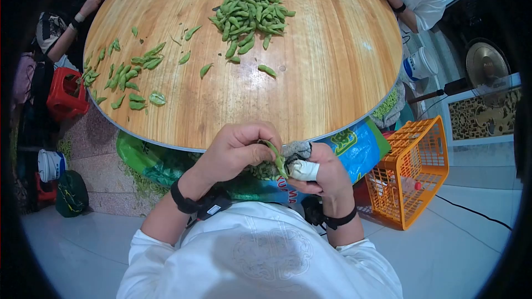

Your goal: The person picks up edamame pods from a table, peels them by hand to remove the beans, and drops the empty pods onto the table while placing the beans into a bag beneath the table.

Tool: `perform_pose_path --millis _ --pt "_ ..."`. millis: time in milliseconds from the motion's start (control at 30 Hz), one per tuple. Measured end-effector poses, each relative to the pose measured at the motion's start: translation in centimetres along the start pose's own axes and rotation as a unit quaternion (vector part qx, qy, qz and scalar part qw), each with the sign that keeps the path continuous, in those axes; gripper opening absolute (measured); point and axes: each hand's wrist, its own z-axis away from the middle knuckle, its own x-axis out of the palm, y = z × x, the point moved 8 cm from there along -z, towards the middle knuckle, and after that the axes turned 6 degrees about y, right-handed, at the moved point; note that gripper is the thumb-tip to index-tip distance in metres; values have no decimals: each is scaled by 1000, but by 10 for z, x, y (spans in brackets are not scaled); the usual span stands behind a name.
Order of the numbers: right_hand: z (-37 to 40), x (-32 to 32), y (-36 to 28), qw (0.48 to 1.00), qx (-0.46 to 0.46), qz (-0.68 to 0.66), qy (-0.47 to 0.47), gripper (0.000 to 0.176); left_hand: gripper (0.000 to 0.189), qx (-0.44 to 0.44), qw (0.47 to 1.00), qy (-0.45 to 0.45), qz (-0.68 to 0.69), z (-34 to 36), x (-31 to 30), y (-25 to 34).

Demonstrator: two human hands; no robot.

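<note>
A green bean pod point(279, 159) is held between my two hands, just below the near edge of the round table. My left hand point(244, 147) pinches the pod's upper end between thumb and fingers. On my right hand point(321, 170), whose fingers have white and grey coverings, the fingers close round the pod's lower end. Loose shelled beans point(265, 173) lie beneath on a green and blue plastic bag point(354, 147). A heap of pods point(249, 14) sits on the wooden table point(332, 72), with a single pod point(267, 70) nearer me.
Scattered pods point(124, 76) lie at the table's left. An orange crate point(410, 174) stands at right, near a white bucket point(421, 63). One person's hand point(91, 3) shows at upper left, another's arm point(407, 16) at upper right. A red stool point(66, 93) is at left.
</note>
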Motion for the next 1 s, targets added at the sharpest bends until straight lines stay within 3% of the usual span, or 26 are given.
perform_pose_path --millis 33,67,100,133,167,200,267,400,467,500,567,600,700,767,800,867,933,1000 --pt "-2 9 1 994 20 -90 -56 16 3 -80 996 13 39 1 -3 -11" --pt "0 15 -1 994 18 -88 -56 16 3 -157 984 26 77 3 -4 -21" --pt "1 8 -12 989 -75 105 67 15 3 -154 985 27 77 0 3 -20" --pt "7 7 -28 925 -162 289 185 14 4 -152 980 87 99 -1 7 -19" --pt "14 16 -42 845 -269 409 216 15 7 -151 970 146 121 1 5 -19" --pt "16 20 -40 846 -269 408 215 15 7 -152 970 147 120 2 3 -20" --pt "25 26 -45 806 -294 449 249 16 15 -124 984 100 -83 0 2 -16" --pt "25 16 -41 826 -305 399 255 16 14 -138 984 86 -77 1 3 -19" --pt "18 -5 -18 927 -144 242 247 16 14 -138 985 89 -50 2 2 -25" --pt "19 -8 -23 927 -145 241 247 16 14 -138 985 89 -50 2 1 -24" --pt "14 -7 -13 983 -51 -5 176 15 16 -178 976 100 70 5 2 -27" --pt "14 -5 -12 983 -51 -4 176 15 16 -177 977 100 70 5 2 -27" --pt "14 -9 -14 969 -79 70 224 14 22 -156 981 108 40 4 -2 -24" --pt "17 -8 -29 928 -178 221 239 11 23 -160 979 114 48 4 -6 -19" --pt "17 -7 -30 928 -178 221 240 11 23 -160 979 113 48 4 -12 -20" --pt "22 4 -43 852 -253 380 256 8 22 -200 965 130 111 6 -24 -29" --pt "21 6 -41 830 -246 435 246 11 19 -204 963 114 132 5 -17 -28" --pt "18 11 -39 806 -240 488 233 17 14 -159 981 109 26 3 -13 -23"
